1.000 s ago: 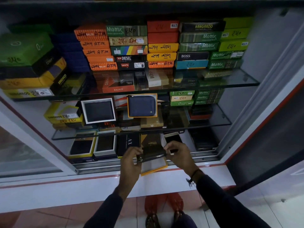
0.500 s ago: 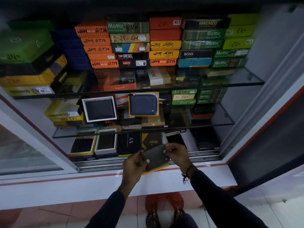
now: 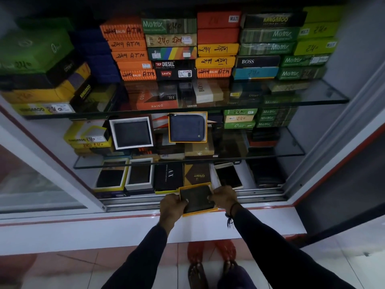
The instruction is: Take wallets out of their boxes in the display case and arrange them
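I see my two hands down at the front edge of the display case (image 3: 325, 155). My left hand (image 3: 171, 206) pinches the left side of a dark wallet (image 3: 198, 198), and my right hand (image 3: 224, 195) pinches its right side. Both hands are closed tight on it. The wallet sits inside a yellow box tray (image 3: 200, 212), and the yellow rim shows all around it. The tray rests on the metal door track (image 3: 133, 202) at the bottom of the case, tipped a little.

Just behind it lie a brown Craft box (image 3: 196, 174) and a black AX box (image 3: 168, 176) side by side. To their left are two open boxes with dark wallets in them (one yellow (image 3: 110, 177), one white (image 3: 140, 174)). A phone (image 3: 228, 175) lies to the right of the Craft box.

On the middle glass shelf (image 3: 291, 151) a blue zip wallet (image 3: 187, 127) stands in a yellow frame, beside a black wallet in a white box (image 3: 131, 132). The top shelf is full of stacked boxes (image 3: 216, 44).
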